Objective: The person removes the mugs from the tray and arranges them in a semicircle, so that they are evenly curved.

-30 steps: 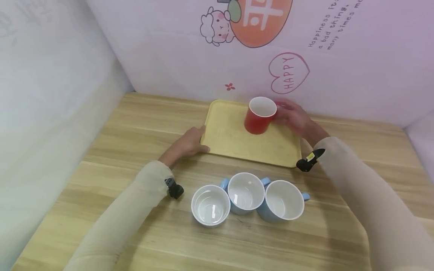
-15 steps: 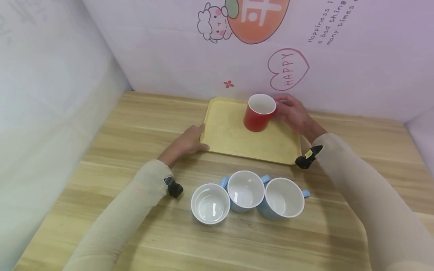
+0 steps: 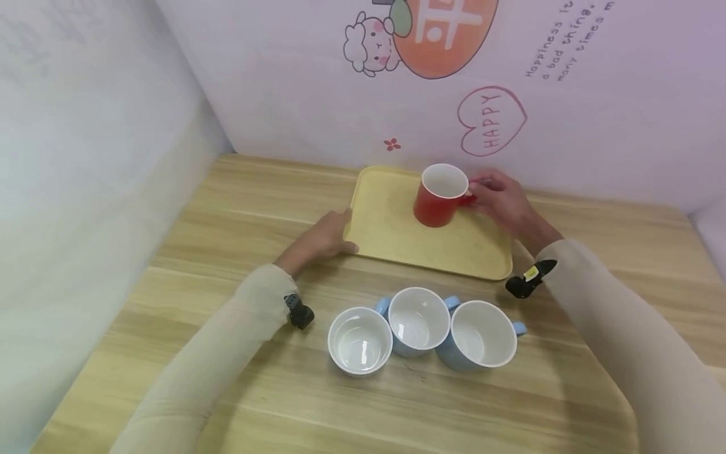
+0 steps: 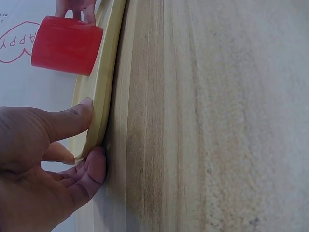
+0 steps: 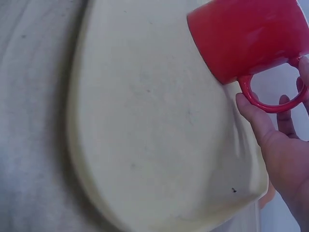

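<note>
A yellow tray (image 3: 386, 236) lies on the wooden table against the back wall. My left hand (image 3: 325, 236) grips its left end; the left wrist view shows the thumb on the rim and fingers curled beneath. A red mug (image 3: 435, 205) with a white inside stands upright on the tray, right of the middle. At its right side, my right hand (image 3: 507, 205) holds the handle (image 5: 273, 107) loosely, fingertips about it. Part of the handle is hidden by the fingers in the head view.
In front of the tray, three light blue cups with white insides stand in a touching row: left (image 3: 360, 340), middle (image 3: 418, 318) and right (image 3: 482, 334). Behind rises a printed white wall sheet (image 3: 283, 94).
The whole head view has shifted slightly. My right hand has moved a little toward me and to the right, and more of the mug's handle shows. Tray and left hand stay put.
</note>
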The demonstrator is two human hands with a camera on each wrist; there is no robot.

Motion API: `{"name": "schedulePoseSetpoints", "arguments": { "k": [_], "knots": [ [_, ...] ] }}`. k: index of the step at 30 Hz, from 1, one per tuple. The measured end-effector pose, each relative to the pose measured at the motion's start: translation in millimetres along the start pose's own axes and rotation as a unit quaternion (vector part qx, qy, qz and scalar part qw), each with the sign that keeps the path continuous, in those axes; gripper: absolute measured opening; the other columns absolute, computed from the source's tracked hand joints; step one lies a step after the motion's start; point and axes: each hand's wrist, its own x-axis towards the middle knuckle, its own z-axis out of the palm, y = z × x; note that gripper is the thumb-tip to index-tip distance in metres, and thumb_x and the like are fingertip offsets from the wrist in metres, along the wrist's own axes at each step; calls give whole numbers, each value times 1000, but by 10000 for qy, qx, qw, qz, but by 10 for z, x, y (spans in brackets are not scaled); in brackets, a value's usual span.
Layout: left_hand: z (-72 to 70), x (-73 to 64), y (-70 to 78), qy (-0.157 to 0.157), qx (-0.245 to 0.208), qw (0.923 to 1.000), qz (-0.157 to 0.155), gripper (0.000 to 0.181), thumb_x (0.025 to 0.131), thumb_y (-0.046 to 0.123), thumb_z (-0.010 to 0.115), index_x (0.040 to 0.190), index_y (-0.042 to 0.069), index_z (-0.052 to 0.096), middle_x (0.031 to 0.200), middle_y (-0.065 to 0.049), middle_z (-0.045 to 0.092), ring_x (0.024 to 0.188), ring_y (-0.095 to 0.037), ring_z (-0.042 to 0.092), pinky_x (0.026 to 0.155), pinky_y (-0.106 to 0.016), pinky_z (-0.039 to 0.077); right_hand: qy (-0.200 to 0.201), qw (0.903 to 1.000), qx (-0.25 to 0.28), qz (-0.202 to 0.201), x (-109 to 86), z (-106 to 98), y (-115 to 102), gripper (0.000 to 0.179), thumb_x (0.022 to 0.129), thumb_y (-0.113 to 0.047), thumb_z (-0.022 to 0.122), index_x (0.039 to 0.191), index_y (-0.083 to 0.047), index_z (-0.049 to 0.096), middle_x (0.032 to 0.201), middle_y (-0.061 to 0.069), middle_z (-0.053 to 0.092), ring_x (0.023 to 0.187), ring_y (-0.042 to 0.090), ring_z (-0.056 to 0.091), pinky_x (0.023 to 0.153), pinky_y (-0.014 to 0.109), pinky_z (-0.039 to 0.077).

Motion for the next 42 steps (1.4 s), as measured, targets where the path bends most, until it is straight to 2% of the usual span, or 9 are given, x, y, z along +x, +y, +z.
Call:
{"name": "schedulePoseSetpoints", "arguments": {
  "k": [3,9,16,20,25,28,36,42],
  "knots": [
    [17,8,20,-25,49,9999,100,91,89,17,76,153,-13,18,152,-34,29,143,-41,29,118,-41,21,136,9999,-18,6,-53,-14,11,7,96,2,62,100,-3,64,96,9,66,87,25,68,80,37,58],
    [9,8,22,21,25,9999,114,90,88,16,76,152,-13,19,153,-33,29,143,-41,28,118,-40,20,342,9993,-164,75,-116,24,-1,14,92,-6,70,106,-4,65,102,8,67,94,25,68,82,36,57],
    [11,17,16,-23,-40,10000,87,91,88,16,76,152,-12,18,155,-32,27,144,-40,27,119,-40,19,472,9987,-207,18,-200,36,-23,16,92,-6,70,107,-4,64,103,8,67,98,26,66,82,35,57],
    [12,22,30,-28,-75,9999,68,91,88,17,76,153,-12,18,154,-32,28,144,-39,28,118,-39,20,525,9986,-14,-47,-252,29,-49,17,92,-6,70,108,-3,64,105,8,67,96,26,67,81,35,58],
    [9,6,35,-12,-148,9999,4,91,89,16,76,153,-12,18,155,-31,27,144,-39,27,119,-40,20,317,9978,528,-231,-328,24,-100,13,93,1,66,106,-1,65,104,11,67,94,29,68,81,40,58],
    [6,-14,34,-16,-132,9999,-43,90,89,16,75,153,-12,18,155,-31,27,144,-39,27,119,-40,20,222,9972,664,-259,-386,17,-141,12,95,3,62,106,-1,65,103,12,67,93,29,69,80,41,57],
    [12,-36,31,44,-35,9999,-129,89,90,17,75,153,-12,19,154,-32,29,144,-39,28,118,-40,22,65,9985,367,-410,-595,-21,-260,14,98,2,58,110,-1,64,110,11,66,95,26,69,81,39,58],
    [35,9,18,103,-99,9999,-40,90,89,17,75,153,-12,19,154,-31,29,143,-39,30,118,-40,22,-304,9940,866,-601,-788,-106,-355,18,98,10,51,110,6,63,107,14,68,92,28,70,82,42,57]
  ]
}}
